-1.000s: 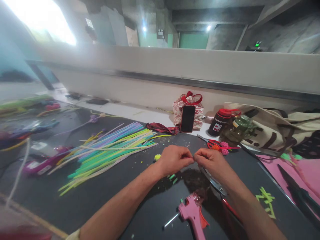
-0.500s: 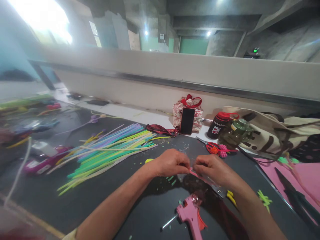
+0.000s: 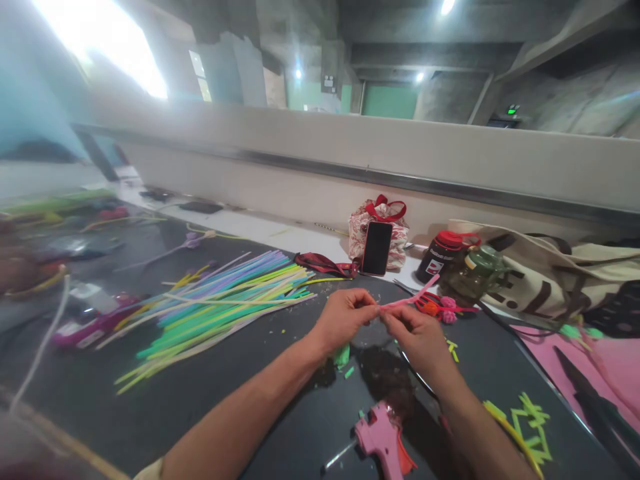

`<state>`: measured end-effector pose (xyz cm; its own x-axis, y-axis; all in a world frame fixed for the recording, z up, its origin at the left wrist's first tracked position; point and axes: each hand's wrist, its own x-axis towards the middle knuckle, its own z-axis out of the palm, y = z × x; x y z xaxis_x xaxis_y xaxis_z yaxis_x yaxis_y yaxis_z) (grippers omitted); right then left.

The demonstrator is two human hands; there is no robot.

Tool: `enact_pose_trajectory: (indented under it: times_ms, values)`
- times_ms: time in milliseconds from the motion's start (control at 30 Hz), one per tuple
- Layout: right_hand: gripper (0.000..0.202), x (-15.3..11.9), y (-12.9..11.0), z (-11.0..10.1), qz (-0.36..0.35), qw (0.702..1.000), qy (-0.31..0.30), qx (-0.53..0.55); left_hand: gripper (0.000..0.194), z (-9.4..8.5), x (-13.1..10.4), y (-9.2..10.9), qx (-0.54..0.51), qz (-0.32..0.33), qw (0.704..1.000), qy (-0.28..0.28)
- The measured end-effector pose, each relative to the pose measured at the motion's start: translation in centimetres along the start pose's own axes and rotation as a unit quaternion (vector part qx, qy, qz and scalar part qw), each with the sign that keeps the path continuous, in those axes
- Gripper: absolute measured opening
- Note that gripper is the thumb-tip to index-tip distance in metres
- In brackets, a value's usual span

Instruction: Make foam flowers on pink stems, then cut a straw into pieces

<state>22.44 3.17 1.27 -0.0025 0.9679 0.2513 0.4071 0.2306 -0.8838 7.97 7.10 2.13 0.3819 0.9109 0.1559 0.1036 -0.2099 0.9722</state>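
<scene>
Thumb and fingers of my left hand pinch one end of a pink pipe cleaner above the dark table. Right beside it, my right hand pinches the same strip, which sticks out up and to the right past the fingers. Below both hands lies a pink glue gun with its metal rod pointing left. Green scraps are partly hidden under my left hand. To the left a pile of coloured pipe cleaners is spread out.
A phone leans on a patterned bag. Behind my right hand are scissors with pink pompoms, a black bottle and a green bottle. Black shears lie on pink sheets at right. A purple glue gun is at left.
Both hands have lifted slightly, and the pink strip now points up and right instead of down and right. More yellow-green pieces show beside my right arm.
</scene>
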Motion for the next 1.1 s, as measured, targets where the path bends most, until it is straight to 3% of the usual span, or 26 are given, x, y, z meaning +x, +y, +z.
enact_pose_trajectory:
  times_ms: [100,167,267,333,400,500,567,633,700,767,900,1000,1100]
  values:
    - [0.015,-0.3,-0.3,-0.3,-0.077,0.976,0.017,-0.204,0.018,0.0,-0.1,-0.2,0.155,0.0,0.988,0.01]
    - [0.019,-0.5,-0.4,-0.3,-0.137,0.918,0.029,-0.371,0.021,0.0,-0.3,-0.1,0.251,0.005,0.968,0.008]
    - [0.025,-0.6,-0.6,-0.3,-0.199,0.832,0.025,-0.518,0.021,0.0,-0.6,0.1,0.365,0.035,0.93,-0.017]
    - [0.023,-0.5,-0.7,-0.7,-0.212,0.816,-0.001,-0.538,0.018,-0.2,-0.6,0.1,0.4,0.073,0.912,-0.056]
    - [0.019,-0.2,-0.8,-1.6,-0.196,0.842,-0.05,-0.501,0.016,-0.5,-0.5,0.2,0.39,0.118,0.906,-0.117]
    - [0.016,0.2,-0.7,-3.5,-0.119,0.915,-0.179,-0.341,0.014,-0.8,-0.6,0.4,0.292,0.157,0.917,-0.224]
    - [0.016,0.4,-0.4,-4.6,-0.032,0.951,-0.265,-0.156,0.014,-0.7,-0.8,0.6,0.185,0.139,0.935,-0.268]
    - [0.02,0.5,0.2,-5.1,0.036,0.956,-0.292,0.01,0.015,-0.4,-1.1,0.8,0.062,0.092,0.957,-0.269]
    - [0.028,0.6,0.8,-5.0,0.058,0.959,-0.261,0.091,0.016,0.1,-1.4,0.8,-0.054,0.038,0.971,-0.23]
    - [0.032,0.7,1.2,-4.3,0.054,0.969,-0.216,0.106,0.015,0.5,-1.4,0.7,-0.14,-0.004,0.974,-0.178]
    - [0.027,0.7,0.8,-2.7,0.05,0.983,-0.133,0.114,0.013,0.8,-1.0,0.8,-0.189,-0.038,0.98,-0.059]
    - [0.018,0.3,-0.4,-1.9,-0.007,0.998,-0.069,-0.012,0.014,0.5,-0.6,0.9,-0.16,-0.05,0.986,0.014]
    - [0.015,-0.4,-1.3,-1.4,-0.127,0.966,-0.036,-0.222,0.015,0.1,-0.4,0.7,-0.069,-0.052,0.995,0.041]
